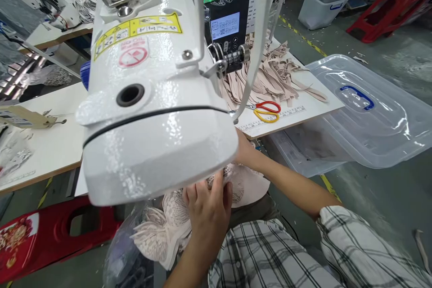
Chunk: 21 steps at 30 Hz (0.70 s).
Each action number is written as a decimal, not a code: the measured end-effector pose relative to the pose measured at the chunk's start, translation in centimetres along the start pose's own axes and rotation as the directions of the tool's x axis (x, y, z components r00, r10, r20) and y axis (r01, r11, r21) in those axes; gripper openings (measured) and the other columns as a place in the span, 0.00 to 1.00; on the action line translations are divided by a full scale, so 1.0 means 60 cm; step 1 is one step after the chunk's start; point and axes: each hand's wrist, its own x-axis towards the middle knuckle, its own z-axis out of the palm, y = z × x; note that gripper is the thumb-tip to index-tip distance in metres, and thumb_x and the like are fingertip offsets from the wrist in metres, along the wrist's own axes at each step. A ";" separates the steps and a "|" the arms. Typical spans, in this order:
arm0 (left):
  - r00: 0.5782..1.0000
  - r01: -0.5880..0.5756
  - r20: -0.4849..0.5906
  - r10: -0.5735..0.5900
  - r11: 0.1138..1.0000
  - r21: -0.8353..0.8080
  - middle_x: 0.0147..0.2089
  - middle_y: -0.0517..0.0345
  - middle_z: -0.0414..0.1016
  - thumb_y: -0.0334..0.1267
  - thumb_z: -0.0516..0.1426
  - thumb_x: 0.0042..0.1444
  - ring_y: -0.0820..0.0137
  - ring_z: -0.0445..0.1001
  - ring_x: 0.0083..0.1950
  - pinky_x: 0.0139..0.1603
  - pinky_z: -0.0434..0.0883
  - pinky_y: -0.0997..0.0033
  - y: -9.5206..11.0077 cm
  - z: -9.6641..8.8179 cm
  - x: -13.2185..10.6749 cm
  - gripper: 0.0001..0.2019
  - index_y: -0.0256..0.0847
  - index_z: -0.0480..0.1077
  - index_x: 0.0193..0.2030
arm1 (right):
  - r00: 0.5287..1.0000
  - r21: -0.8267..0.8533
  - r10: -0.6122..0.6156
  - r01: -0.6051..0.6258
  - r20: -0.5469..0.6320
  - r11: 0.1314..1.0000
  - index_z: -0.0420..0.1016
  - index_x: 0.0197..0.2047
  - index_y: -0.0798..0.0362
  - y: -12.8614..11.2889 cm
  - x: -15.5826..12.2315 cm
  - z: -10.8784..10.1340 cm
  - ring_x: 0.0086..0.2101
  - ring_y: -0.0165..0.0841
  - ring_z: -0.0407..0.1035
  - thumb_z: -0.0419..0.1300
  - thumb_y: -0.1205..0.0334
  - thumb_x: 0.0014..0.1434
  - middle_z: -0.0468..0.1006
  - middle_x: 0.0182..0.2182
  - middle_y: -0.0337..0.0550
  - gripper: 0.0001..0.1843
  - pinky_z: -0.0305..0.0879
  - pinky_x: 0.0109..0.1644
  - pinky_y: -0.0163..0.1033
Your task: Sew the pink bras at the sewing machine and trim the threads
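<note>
Below the head of a white sewing machine (162, 153), a pale beige lace bra (177, 207) hangs over the table edge and my lap. My left hand (209, 207) rests on the lace, its fingers stretched forward and the thumb apart; the fingertips partly pass under the machine head. From the right my other arm reaches in, and only the wrist and back of my right hand (243, 147) show beside the machine. The machine hides its fingers, the needle and the fabric under it. Another part of the bra lies between the hands.
Beige fabric strips (270, 74) and red-and-yellow-handled scissors (268, 111) lie on the table right of the machine. A lit control panel (229, 27) stands behind. A clear plastic lid (388, 117) juts out at right. A red stool (50, 234) stands at lower left.
</note>
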 end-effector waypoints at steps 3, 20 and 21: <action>1.000 -0.004 0.007 0.004 1.000 0.000 0.52 0.37 0.69 0.38 0.59 0.62 0.50 0.67 0.54 0.55 0.62 0.53 0.000 0.000 0.001 0.18 0.36 0.74 0.57 | 0.999 0.016 0.031 -0.031 -0.006 0.999 0.68 0.31 0.52 -0.004 -0.002 -0.003 0.36 0.35 0.66 0.55 0.69 0.55 0.70 0.36 0.43 0.04 0.66 0.38 0.39; 0.873 0.484 0.289 -0.392 0.630 -0.607 0.52 0.43 0.69 0.51 0.53 0.64 0.56 0.71 0.55 0.56 0.70 0.52 -0.049 0.023 -0.027 0.23 0.40 0.59 0.60 | 0.973 0.264 0.057 0.004 -0.225 0.965 0.70 0.37 0.52 0.025 -0.039 0.007 0.27 0.27 0.62 0.56 0.60 0.62 0.71 0.36 0.40 0.05 0.63 0.32 0.35; 0.846 0.529 0.355 -0.398 0.535 -0.659 0.51 0.45 0.70 0.53 0.52 0.64 0.58 0.73 0.53 0.54 0.72 0.55 -0.052 0.026 -0.026 0.23 0.41 0.59 0.59 | 0.970 0.288 0.087 -0.018 -0.228 0.958 0.71 0.37 0.52 0.027 -0.047 0.007 0.27 0.27 0.62 0.57 0.59 0.62 0.71 0.35 0.39 0.06 0.63 0.32 0.35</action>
